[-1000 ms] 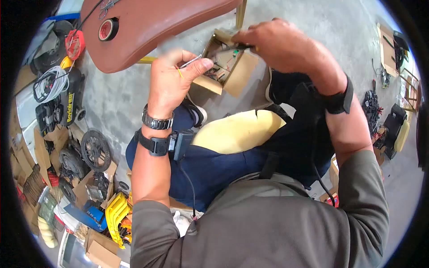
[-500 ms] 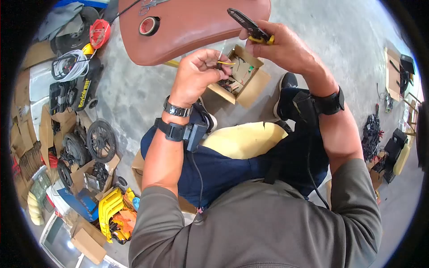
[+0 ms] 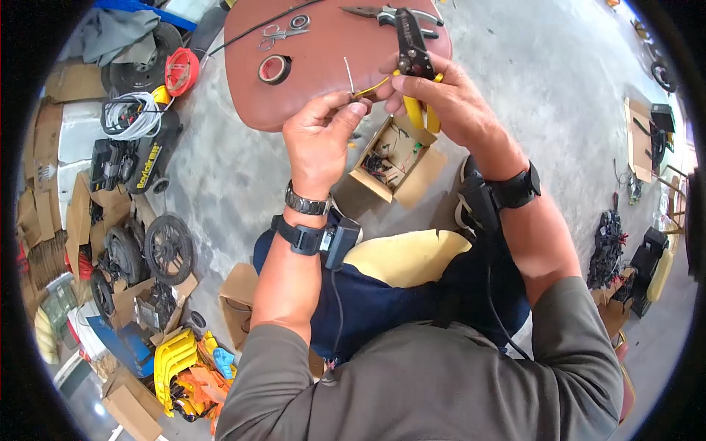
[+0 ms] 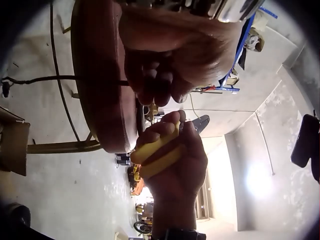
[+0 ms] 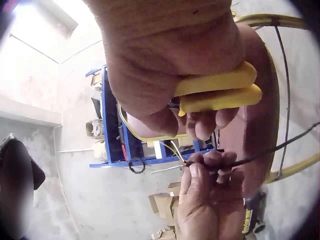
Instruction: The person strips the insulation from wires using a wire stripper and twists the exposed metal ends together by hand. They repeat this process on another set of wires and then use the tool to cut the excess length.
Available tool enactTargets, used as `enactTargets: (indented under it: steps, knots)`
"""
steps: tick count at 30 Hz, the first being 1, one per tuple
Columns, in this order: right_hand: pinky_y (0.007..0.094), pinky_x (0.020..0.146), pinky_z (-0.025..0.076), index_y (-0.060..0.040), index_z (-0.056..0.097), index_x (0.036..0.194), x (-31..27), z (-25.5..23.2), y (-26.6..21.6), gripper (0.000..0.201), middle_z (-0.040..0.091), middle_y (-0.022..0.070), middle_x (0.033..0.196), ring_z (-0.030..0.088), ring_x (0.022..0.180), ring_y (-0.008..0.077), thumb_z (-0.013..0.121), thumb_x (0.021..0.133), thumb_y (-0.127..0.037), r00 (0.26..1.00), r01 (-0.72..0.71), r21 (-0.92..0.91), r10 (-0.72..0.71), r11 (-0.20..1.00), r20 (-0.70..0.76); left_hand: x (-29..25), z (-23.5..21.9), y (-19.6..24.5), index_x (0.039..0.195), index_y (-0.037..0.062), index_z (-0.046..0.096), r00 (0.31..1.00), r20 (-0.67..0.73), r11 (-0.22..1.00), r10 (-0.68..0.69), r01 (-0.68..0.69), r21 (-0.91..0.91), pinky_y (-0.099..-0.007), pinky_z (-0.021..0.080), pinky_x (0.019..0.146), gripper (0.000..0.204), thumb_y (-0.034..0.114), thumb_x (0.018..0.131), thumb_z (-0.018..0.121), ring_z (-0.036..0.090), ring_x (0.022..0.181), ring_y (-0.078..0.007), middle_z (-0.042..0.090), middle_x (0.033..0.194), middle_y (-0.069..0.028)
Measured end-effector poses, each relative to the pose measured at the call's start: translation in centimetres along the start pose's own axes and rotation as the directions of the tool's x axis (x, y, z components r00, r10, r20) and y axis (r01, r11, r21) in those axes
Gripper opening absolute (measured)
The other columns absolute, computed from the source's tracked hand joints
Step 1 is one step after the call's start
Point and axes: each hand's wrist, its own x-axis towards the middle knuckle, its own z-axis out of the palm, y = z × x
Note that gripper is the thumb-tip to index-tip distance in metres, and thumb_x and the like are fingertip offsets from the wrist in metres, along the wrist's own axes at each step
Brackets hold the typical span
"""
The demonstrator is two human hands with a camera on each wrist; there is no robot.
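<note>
My left hand (image 3: 318,140) pinches the end of a black cable (image 5: 272,150) between thumb and fingers. A white wire (image 3: 348,73) and a yellow wire (image 3: 373,87) stick out of that end and spread apart. Wire strippers with yellow handles (image 3: 414,110) lie in my right hand (image 3: 462,99), their black head (image 3: 413,51) pointing away from me. The right fingertips reach the tip of the yellow wire. In the right wrist view, the two handles (image 5: 220,85) lie close together under the palm.
Beneath the hands is a red-brown padded bench (image 3: 323,59) with a black tape roll (image 3: 274,69), scissors (image 3: 273,34) and pliers (image 3: 375,12) on it. An open cardboard box (image 3: 421,178) of small parts sits on the floor. Wheels (image 3: 169,248) and boxes crowd the left side.
The right hand first pulled away from the left with the strippers, then came back, its fingertips now at the yellow wire. More of the bench top has come into the head view.
</note>
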Motion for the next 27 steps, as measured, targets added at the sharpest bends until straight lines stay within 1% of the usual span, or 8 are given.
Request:
enactTargets:
  steps: [5,8,11,14,16,22,24,27]
  knots:
    - [0.0289,0.07,0.055,0.0013,0.059,0.12,-0.2,0.0,-0.2,0.031,0.071,0.0082,0.098,0.07,0.084,0.0151,0.063,0.096,-0.018,0.969,-0.226,-0.2,0.241,0.953,0.054,0.2,-0.1,0.0,0.106,-0.0062,0.067,0.994,-0.075,0.996,0.082,-0.078,0.052,-0.0322,0.056,0.079,0.017,0.001,0.091,0.072,0.07,0.085,-0.0197,0.072,0.093,-0.0125]
    - [0.028,0.069,0.053,0.0005,0.059,0.121,-0.1,0.2,-0.6,0.034,0.07,0.0066,0.095,0.068,0.081,0.0129,0.066,0.094,-0.018,0.963,-0.224,-0.375,0.264,0.9,0.058,0.2,0.0,0.3,0.105,-0.006,0.067,0.992,-0.088,0.993,0.091,-0.098,-0.068,-0.0317,0.056,0.078,0.016,0.002,0.091,0.072,0.069,0.081,-0.0188,0.071,0.089,-0.0104]
    - [0.0271,0.067,0.052,-0.0002,0.06,0.117,0.6,0.6,-2.1,0.029,0.069,0.0062,0.093,0.065,0.076,0.0121,0.067,0.094,-0.017,0.993,-0.019,-0.346,0.059,0.938,0.106,0.3,-0.3,-0.2,0.104,-0.0051,0.067,0.978,-0.124,0.98,0.166,-0.178,-0.091,-0.0297,0.055,0.071,0.015,0.003,0.092,0.072,0.066,0.076,-0.0163,0.069,0.087,-0.0082]
    - [0.0262,0.064,0.05,-0.0015,0.06,0.111,0.9,-0.1,-2.3,0.022,0.067,0.005,0.09,0.061,0.071,0.0107,0.066,0.094,-0.014,0.989,-0.079,0.033,0.074,0.996,0.125,0.1,-0.1,0.3,0.106,-0.0035,0.068,0.972,-0.172,0.984,0.158,-0.171,-0.06,-0.0261,0.051,0.062,0.016,0.006,0.093,0.071,0.062,0.07,-0.0127,0.068,0.084,-0.0065]
    - [0.0254,0.061,0.047,-0.002,0.06,0.109,1.0,-0.3,-0.6,0.019,0.064,0.0011,0.084,0.058,0.067,0.009,0.066,0.094,-0.012,0.964,-0.257,-0.006,0.257,0.966,0.06,0.4,-0.2,0.2,0.106,-0.0029,0.068,0.972,-0.179,0.984,0.153,-0.166,-0.058,-0.0245,0.048,0.06,0.016,0.007,0.094,0.071,0.06,0.067,-0.0113,0.067,0.083,-0.0061]
    - [0.0256,0.067,0.05,-0.0036,0.058,0.123,1.7,-0.6,-0.8,0.035,0.065,0.001,0.097,0.061,0.078,0.0092,0.07,0.091,-0.012,0.981,-0.192,0.071,0.189,0.979,0.055,1.4,1.2,0.3,0.108,-0.0006,0.07,0.982,-0.169,0.992,0.08,-0.095,-0.086,-0.021,0.045,0.057,0.018,0.01,0.094,0.072,0.056,0.065,-0.0067,0.068,0.082,-0.0034]
    - [0.026,0.07,0.051,-0.0045,0.057,0.126,2.0,-1.3,-0.6,0.04,0.066,0.0016,0.101,0.062,0.082,0.0098,0.072,0.09,-0.011,0.978,-0.207,0.133,0.203,0.969,0.043,1.7,1.9,-0.1,0.107,-0.0002,0.07,0.987,-0.15,0.983,0.059,-0.084,-0.161,-0.0207,0.044,0.057,0.017,0.009,0.093,0.072,0.056,0.065,-0.006,0.068,0.082,-0.0023]
    - [0.0287,0.078,0.053,-0.0032,0.056,0.126,2.8,-1.2,0.2,0.037,0.066,0.0051,0.104,0.064,0.088,0.0129,0.065,0.09,0.001,0.985,-0.171,0.142,0.17,0.975,0.024,2.8,2.5,0.3,0.103,-0.0032,0.069,0.993,-0.087,0.963,0.077,-0.097,-0.251,-0.0251,0.053,0.08,0.009,0.0,0.094,0.068,0.065,0.087,-0.0099,0.071,0.095,-0.0055]
